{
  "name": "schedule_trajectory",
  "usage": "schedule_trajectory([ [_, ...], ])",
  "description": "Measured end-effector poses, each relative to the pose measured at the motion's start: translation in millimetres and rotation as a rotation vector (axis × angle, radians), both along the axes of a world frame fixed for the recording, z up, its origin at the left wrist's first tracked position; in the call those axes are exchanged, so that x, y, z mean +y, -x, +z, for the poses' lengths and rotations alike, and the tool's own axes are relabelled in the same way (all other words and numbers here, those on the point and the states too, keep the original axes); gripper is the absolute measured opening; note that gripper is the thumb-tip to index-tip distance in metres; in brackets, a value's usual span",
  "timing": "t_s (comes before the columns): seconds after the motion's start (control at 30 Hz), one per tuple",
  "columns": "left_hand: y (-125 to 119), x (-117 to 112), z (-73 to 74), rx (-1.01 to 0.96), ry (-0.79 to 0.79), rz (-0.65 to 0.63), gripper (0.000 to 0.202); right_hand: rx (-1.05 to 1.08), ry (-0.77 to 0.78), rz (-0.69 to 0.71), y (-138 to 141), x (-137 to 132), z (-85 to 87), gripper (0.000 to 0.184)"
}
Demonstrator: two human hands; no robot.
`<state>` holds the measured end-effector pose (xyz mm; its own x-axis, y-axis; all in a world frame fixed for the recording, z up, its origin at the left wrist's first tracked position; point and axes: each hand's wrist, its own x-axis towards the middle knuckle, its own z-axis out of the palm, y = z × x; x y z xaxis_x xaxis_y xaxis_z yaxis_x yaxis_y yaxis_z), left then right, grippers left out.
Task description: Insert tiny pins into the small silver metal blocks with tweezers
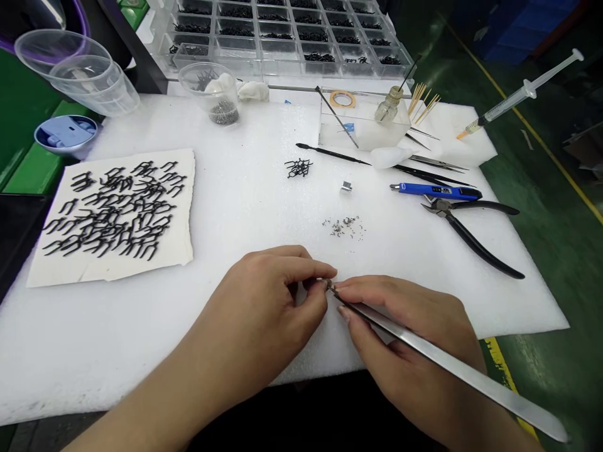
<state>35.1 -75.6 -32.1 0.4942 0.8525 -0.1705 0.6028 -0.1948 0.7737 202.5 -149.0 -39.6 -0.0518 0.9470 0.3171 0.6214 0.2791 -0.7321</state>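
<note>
My left hand [277,301] pinches a tiny part between thumb and fingertips; its kind is too small to make out. In my right hand [414,326] are silver metal tweezers [424,351], their tips meeting the tiny part at the left fingertips. Just beyond the hands lie scattered tiny metal bits [345,227] on the white foam sheet [235,213]. A small silver metal piece [346,186] sits farther back. Behind it is a little pile of black bent wire pieces [298,167].
At left, a paper sheet [181,245] bears rows of black bent pieces. Cutting pliers [471,232], a blue utility knife [436,191] and a syringe [513,100] lie right. Behind stand a compartment box [282,47], plastic cups [94,81], a glass bottle [389,105] and a blue bowl [66,135].
</note>
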Motion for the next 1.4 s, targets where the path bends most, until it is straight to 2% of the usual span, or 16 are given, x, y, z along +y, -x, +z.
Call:
schedule_trajectory([
  [0.4,3,0,0.0,0.018,-0.032,-0.01,0.028,0.127,0.091,0.025,-19,-3,-7.6,0.021],
  [0.67,8,-3,-0.2,0.009,-0.117,0.07,0.027,0.164,0.026,0.084,-16,-2,-11.6,0.019],
  [0.77,17,-11,4.0,0.03,-0.277,0.057,0.025,0.16,0.0,0.099,-14,0,-11.4,0.016],
  [0.93,41,-21,4.0,0.221,-0.685,0.125,0.029,0.142,0.013,0.067,-10,-2,-8.2,0.017],
  [1.0,48,-20,1.1,0.334,-0.695,0.128,0.037,0.166,0.021,0.058,-10,-4,-8.6,0.018],
  [1.1,50,-14,-1.8,0.481,-0.565,0.117,0.047,0.282,-0.022,0.038,-12,-7,-14.7,0.021],
  [1.17,49,-11,-1.8,0.513,-0.535,0.09,0.041,0.402,-0.092,-0.015,-13,-9,-22.2,0.025],
  [1.3,46,-8,-1.0,0.523,-0.575,0.04,0.034,0.663,-0.237,-0.129,-21,-11,-34.1,0.035],
  [1.4,47,-8,-2.1,0.539,-0.627,0.008,0.034,0.782,-0.33,-0.201,-35,-2,-24.3,0.035],
])
